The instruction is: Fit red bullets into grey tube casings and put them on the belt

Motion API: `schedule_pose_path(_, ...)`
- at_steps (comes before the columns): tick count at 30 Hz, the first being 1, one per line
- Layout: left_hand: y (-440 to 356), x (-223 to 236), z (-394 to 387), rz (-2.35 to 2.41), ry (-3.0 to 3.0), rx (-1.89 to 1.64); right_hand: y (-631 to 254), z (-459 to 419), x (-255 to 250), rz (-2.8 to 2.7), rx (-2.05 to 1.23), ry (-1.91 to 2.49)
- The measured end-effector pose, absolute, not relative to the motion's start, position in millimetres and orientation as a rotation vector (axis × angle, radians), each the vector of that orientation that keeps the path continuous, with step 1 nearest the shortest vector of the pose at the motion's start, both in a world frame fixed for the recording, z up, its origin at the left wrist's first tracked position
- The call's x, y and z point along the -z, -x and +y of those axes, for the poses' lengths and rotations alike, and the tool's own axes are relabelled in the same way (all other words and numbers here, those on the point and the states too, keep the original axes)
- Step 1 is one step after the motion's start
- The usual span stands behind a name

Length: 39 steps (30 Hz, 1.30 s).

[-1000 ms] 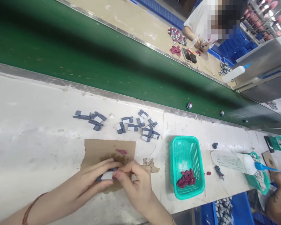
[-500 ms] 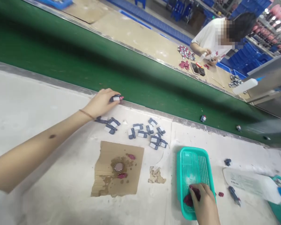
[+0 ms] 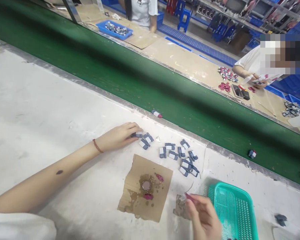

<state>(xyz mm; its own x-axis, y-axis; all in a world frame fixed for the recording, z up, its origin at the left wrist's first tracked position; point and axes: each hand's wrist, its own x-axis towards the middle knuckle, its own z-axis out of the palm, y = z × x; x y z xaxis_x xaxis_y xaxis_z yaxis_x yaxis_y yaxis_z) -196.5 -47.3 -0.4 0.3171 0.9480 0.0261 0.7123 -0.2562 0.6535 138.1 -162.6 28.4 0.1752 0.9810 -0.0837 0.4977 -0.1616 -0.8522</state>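
My left hand [image 3: 120,136] reaches out over the white table and its fingers close on a grey-and-white part [image 3: 137,134] at the left end of a scatter of several such parts [image 3: 180,155]. My right hand [image 3: 203,216] is low at the front, beside the teal basket [image 3: 233,210], with a small dark red piece [image 3: 189,196] pinched in its fingertips. Between the hands lies a brown cardboard scrap [image 3: 146,188] with a round glue blob [image 3: 146,185] and red bits on it. One assembled grey part with a red tip [image 3: 156,114] lies on the green conveyor belt [image 3: 120,73].
Two more small parts [image 3: 252,153] sit further right along the belt. Across the belt, a person in a white shirt [image 3: 252,63] works over red and grey parts. Another person stands by a blue tray [image 3: 117,29] at the top. A torn cardboard bit [image 3: 180,206] lies near the basket.
My left hand left the assembled part on the belt and came back to the grey parts. My right hand rose out of the basket with a red piece. The view shifted left.
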Motion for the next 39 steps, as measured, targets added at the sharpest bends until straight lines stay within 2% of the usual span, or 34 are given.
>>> schedule_pose_path(2,194,0,-53,1.539,-1.984,-0.629,-112,-152,-23,-1.605,-1.034,1.603)
schedule_pose_path(5,191,-5,-66,1.623,-1.710,-0.772,-83,-143,-14,-1.891,-1.024,1.389)
schedule_pose_path(8,187,-11,-85,1.599,-1.305,-0.859,-66,-140,-5,-2.158,-0.896,1.221)
schedule_pose_path(13,171,-16,-113,1.389,-1.047,-0.927,-56,-140,3,-2.482,-0.498,1.117)
schedule_pose_path(21,135,-8,-139,1.259,-0.922,-0.949,-52,-140,3,-2.540,-0.407,1.128)
schedule_pose_path(25,127,-2,-146,1.212,-0.959,-0.940,-53,-139,-1,-2.474,-0.583,1.123)
schedule_pose_path(32,129,-6,-155,1.253,-1.274,-0.717,-73,-128,-14,-1.714,-1.416,1.317)
schedule_pose_path(35,131,-7,-157,1.195,-1.474,-0.659,-77,-127,-15,-1.455,-1.540,1.260)
schedule_pose_path(39,133,-7,-159,1.138,-1.648,-0.586,-76,-127,-17,-1.420,-1.550,1.170)
